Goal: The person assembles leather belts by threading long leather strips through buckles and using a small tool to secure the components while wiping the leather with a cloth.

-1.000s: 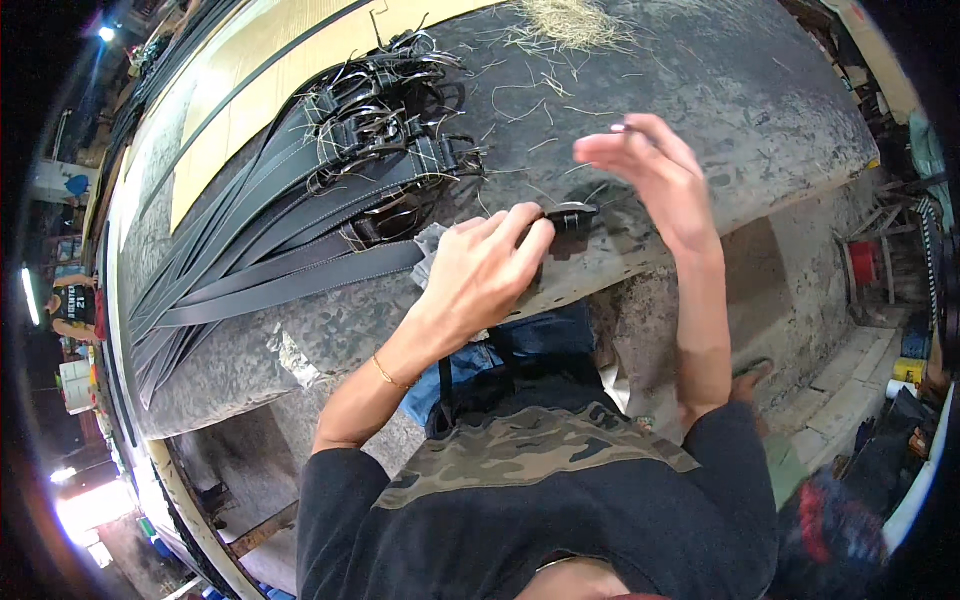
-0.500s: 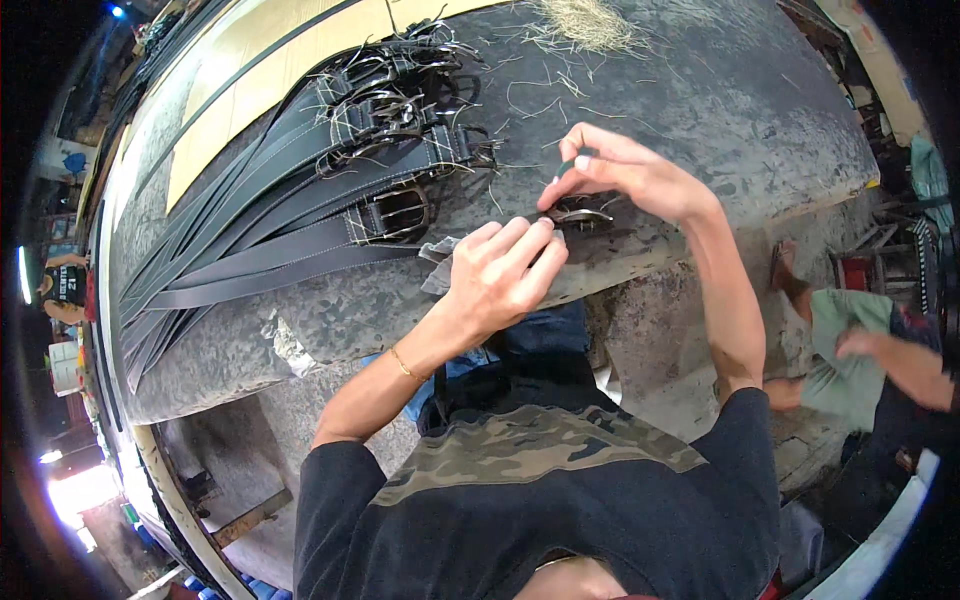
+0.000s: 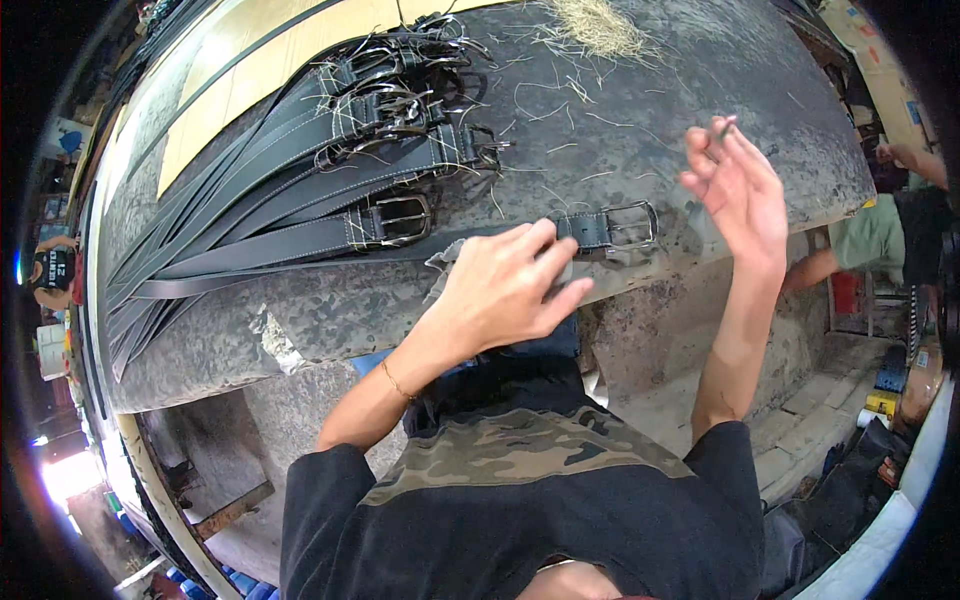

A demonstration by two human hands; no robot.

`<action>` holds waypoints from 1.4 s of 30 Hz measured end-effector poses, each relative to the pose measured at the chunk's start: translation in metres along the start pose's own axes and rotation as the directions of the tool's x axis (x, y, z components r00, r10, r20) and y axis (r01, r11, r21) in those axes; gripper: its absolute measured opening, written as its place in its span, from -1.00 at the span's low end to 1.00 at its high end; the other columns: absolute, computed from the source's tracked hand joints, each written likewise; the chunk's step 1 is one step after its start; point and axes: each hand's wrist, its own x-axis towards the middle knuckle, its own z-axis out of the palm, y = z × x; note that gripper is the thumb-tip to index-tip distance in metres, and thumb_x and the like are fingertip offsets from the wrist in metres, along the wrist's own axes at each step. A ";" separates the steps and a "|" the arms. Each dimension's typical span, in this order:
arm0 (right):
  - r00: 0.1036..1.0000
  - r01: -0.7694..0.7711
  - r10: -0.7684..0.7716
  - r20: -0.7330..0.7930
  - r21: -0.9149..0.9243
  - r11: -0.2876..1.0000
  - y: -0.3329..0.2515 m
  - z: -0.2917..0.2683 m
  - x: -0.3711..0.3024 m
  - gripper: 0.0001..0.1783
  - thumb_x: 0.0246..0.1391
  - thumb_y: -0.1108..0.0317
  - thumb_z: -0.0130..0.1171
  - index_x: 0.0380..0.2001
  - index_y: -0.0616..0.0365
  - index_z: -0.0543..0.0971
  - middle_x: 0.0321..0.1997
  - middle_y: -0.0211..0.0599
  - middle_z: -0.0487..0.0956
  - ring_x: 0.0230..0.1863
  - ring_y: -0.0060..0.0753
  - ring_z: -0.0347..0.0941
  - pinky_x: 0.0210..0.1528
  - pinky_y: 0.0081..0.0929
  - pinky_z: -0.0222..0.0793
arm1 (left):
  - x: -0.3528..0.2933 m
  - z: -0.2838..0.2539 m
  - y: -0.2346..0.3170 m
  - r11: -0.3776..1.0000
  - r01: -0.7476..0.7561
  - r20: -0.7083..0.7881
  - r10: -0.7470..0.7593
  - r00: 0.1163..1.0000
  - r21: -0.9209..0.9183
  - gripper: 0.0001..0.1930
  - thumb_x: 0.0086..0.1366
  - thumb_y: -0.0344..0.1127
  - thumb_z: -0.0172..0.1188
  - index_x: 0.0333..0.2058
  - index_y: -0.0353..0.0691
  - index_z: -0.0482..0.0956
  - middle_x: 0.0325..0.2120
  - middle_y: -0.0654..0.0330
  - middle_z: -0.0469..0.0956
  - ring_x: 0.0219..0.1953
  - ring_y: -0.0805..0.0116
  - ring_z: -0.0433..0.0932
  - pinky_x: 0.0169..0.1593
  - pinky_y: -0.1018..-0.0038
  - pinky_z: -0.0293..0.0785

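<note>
A black belt (image 3: 588,231) lies along the table edge, its metal buckle (image 3: 632,226) flat at the right end. Over this belt, just left of the buckle, is my left hand (image 3: 505,285), fingers and thumb apart and slightly blurred; whether it touches the leather I cannot tell. A crumpled grey cloth (image 3: 440,262) shows beside that hand's wrist side. My right hand (image 3: 738,200) is raised right of the buckle, palm showing, fingers curled. Between its fingertips is a small dark object (image 3: 727,128), too small to name.
Several black belts (image 3: 290,170) with buckles and loose thread ends are piled at the left. A heap of cut threads (image 3: 600,28) lies at the far side of the dark table (image 3: 700,60). Cardboard (image 3: 235,85) lies far left. Another person (image 3: 880,240) is beyond the right edge.
My right hand has lifted away from the buckle, up and to the right. My left hand's fingers have spread. The buckle now lies flat and uncovered. The person at right has moved back.
</note>
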 end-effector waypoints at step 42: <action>0.956 0.148 -0.282 -0.081 -0.695 0.704 0.087 0.034 -0.035 -0.83 0.01 0.76 0.09 -0.37 0.27 0.50 -0.34 -0.48 0.43 -0.39 -0.78 0.28 -0.39 -0.78 0.20 | 0.008 0.030 0.000 0.992 0.060 -0.258 -0.087 0.962 -0.110 -0.77 -0.06 -0.55 0.39 -0.37 -0.24 0.61 -0.55 0.24 0.51 -0.60 0.32 0.53 -0.56 0.47 0.41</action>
